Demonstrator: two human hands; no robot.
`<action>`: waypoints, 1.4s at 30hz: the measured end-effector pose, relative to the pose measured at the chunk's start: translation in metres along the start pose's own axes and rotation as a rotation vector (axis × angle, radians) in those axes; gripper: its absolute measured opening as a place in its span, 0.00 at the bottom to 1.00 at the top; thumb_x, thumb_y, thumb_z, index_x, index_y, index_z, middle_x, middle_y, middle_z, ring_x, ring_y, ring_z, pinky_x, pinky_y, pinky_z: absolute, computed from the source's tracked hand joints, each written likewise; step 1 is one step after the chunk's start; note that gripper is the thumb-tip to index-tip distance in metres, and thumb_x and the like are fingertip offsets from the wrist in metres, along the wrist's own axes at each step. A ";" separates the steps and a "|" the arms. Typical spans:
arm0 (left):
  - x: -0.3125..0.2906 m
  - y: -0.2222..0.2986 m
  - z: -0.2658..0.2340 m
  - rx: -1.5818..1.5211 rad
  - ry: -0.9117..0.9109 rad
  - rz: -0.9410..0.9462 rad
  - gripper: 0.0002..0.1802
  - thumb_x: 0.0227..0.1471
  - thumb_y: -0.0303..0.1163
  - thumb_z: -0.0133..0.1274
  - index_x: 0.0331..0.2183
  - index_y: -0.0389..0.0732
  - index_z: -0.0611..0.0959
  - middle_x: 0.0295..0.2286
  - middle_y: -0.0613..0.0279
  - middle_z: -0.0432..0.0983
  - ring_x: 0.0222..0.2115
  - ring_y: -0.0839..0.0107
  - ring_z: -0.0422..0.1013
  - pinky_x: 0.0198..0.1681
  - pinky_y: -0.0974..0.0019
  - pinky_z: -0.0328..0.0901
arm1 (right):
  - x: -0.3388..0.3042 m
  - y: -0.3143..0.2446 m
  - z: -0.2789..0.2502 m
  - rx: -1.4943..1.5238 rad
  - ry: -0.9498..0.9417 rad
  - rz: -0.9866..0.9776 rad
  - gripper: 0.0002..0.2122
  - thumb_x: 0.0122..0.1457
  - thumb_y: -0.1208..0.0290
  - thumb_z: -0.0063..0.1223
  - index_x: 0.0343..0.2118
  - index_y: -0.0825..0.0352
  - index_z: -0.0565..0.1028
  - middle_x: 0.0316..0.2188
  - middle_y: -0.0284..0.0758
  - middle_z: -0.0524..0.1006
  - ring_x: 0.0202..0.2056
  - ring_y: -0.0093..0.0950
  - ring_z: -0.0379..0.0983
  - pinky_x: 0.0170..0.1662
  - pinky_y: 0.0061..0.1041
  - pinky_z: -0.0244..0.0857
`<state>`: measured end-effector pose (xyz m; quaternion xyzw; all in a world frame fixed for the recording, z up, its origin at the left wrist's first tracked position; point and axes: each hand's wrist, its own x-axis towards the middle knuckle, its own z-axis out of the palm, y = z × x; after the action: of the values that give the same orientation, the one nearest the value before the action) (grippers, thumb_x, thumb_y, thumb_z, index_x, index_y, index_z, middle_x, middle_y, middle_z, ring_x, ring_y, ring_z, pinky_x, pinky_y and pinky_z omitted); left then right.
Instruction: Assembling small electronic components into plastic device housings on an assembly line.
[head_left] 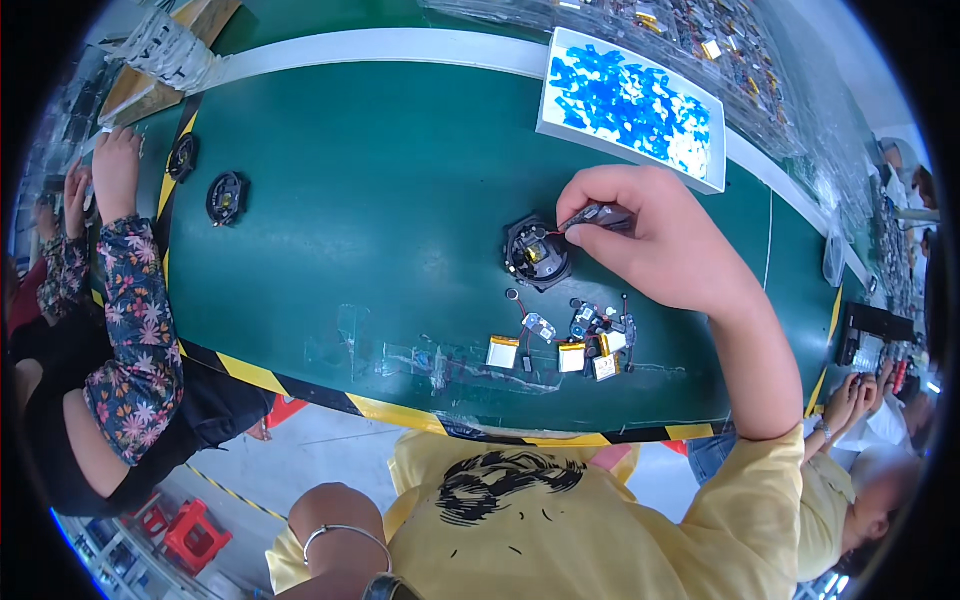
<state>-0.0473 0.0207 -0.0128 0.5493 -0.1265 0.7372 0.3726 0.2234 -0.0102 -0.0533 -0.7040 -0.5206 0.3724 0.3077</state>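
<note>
My right hand (pixel 660 235) is closed, its thumb and forefinger pinching a small dark part (pixel 606 216) whose kind I cannot make out. A thin red wire shows by the fingertips. Just left of them lies a round black housing (pixel 538 252), open on top, with a yellowish piece inside. Nearer to me sits a loose group of small electronic modules (pixel 590 318) with wires and flat silver batteries (pixel 503 351). Of my left arm, a bent part and the braceleted wrist (pixel 345 545) show at the lower edge; the hand itself is out of view.
A white tray (pixel 715 178) of blue and white pieces stands at the far right. Two round black housings, one (pixel 227 198) nearer, lie at the left. Co-workers sit on both sides; a flowered sleeve (pixel 135 330) reaches over the left end. Striped tape (pixel 400 412) edges the green table.
</note>
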 end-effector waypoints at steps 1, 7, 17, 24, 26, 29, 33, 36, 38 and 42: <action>-0.001 -0.007 0.003 -0.066 0.052 0.041 0.21 0.54 0.28 0.48 0.51 0.45 0.71 0.52 0.64 0.65 0.49 0.71 0.64 0.41 0.64 0.67 | 0.001 -0.002 0.000 -0.046 0.012 -0.005 0.03 0.50 0.83 0.51 0.28 0.72 0.72 0.24 0.30 0.72 0.26 0.15 0.67 0.29 0.16 0.62; 0.002 0.001 -0.005 -0.039 0.025 -0.123 0.20 0.55 0.28 0.47 0.51 0.41 0.70 0.50 0.62 0.66 0.49 0.70 0.64 0.42 0.64 0.67 | 0.003 -0.002 0.000 -0.316 0.065 -0.191 0.04 0.46 0.82 0.51 0.26 0.70 0.71 0.23 0.33 0.69 0.23 0.23 0.68 0.25 0.20 0.63; -0.001 -0.022 -0.004 -0.110 0.058 0.005 0.22 0.55 0.29 0.46 0.52 0.40 0.68 0.52 0.61 0.62 0.50 0.69 0.63 0.41 0.62 0.68 | 0.006 0.001 0.012 -0.508 0.073 -0.275 0.06 0.44 0.82 0.51 0.27 0.68 0.71 0.22 0.37 0.69 0.23 0.33 0.69 0.26 0.27 0.63; 0.000 -0.023 -0.005 -0.074 0.042 0.076 0.24 0.55 0.31 0.46 0.54 0.41 0.67 0.55 0.61 0.58 0.51 0.67 0.62 0.40 0.60 0.69 | 0.007 0.003 0.006 -0.380 0.078 -0.364 0.06 0.43 0.82 0.54 0.26 0.69 0.71 0.24 0.35 0.72 0.24 0.31 0.69 0.27 0.27 0.63; 0.001 -0.022 -0.004 -0.063 0.039 0.099 0.25 0.55 0.31 0.46 0.55 0.41 0.66 0.56 0.61 0.57 0.51 0.67 0.62 0.40 0.60 0.69 | 0.009 0.002 0.003 -0.342 0.091 -0.367 0.06 0.43 0.82 0.53 0.26 0.69 0.71 0.24 0.35 0.72 0.25 0.31 0.69 0.27 0.26 0.63; 0.002 -0.020 -0.004 -0.047 0.031 0.130 0.26 0.55 0.32 0.46 0.56 0.41 0.66 0.57 0.61 0.55 0.52 0.66 0.61 0.39 0.59 0.69 | 0.015 0.012 0.006 -0.248 0.073 -0.436 0.05 0.42 0.82 0.53 0.25 0.69 0.71 0.25 0.36 0.72 0.25 0.31 0.69 0.28 0.26 0.64; 0.001 -0.020 -0.005 -0.056 0.026 0.147 0.27 0.55 0.32 0.47 0.57 0.44 0.64 0.58 0.62 0.54 0.51 0.66 0.61 0.39 0.58 0.68 | 0.011 0.014 0.012 -0.281 0.018 -0.447 0.05 0.43 0.82 0.53 0.25 0.69 0.71 0.24 0.37 0.72 0.25 0.32 0.70 0.28 0.26 0.65; -0.004 -0.016 -0.005 -0.125 0.073 0.102 0.24 0.55 0.30 0.46 0.54 0.43 0.66 0.53 0.62 0.60 0.50 0.69 0.62 0.41 0.62 0.67 | -0.005 0.008 0.014 -0.317 0.041 -0.268 0.05 0.43 0.81 0.53 0.25 0.69 0.71 0.24 0.37 0.72 0.25 0.32 0.71 0.28 0.26 0.65; -0.005 -0.013 -0.005 -0.180 0.125 0.066 0.19 0.54 0.27 0.46 0.50 0.41 0.70 0.49 0.61 0.67 0.49 0.71 0.64 0.42 0.66 0.67 | -0.017 0.007 0.018 -0.274 0.061 -0.241 0.05 0.43 0.81 0.53 0.25 0.69 0.71 0.23 0.37 0.72 0.24 0.32 0.72 0.28 0.25 0.66; -0.006 -0.017 0.004 -0.169 0.103 -0.014 0.19 0.54 0.27 0.46 0.49 0.43 0.71 0.49 0.64 0.66 0.49 0.73 0.64 0.42 0.66 0.66 | -0.035 0.009 0.019 -0.148 0.105 -0.074 0.04 0.44 0.82 0.52 0.24 0.69 0.71 0.21 0.35 0.72 0.23 0.27 0.72 0.28 0.22 0.65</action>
<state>-0.0321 0.0276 -0.0203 0.4780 -0.1651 0.7486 0.4289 0.2059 -0.0456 -0.0635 -0.7236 -0.5555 0.2838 0.2954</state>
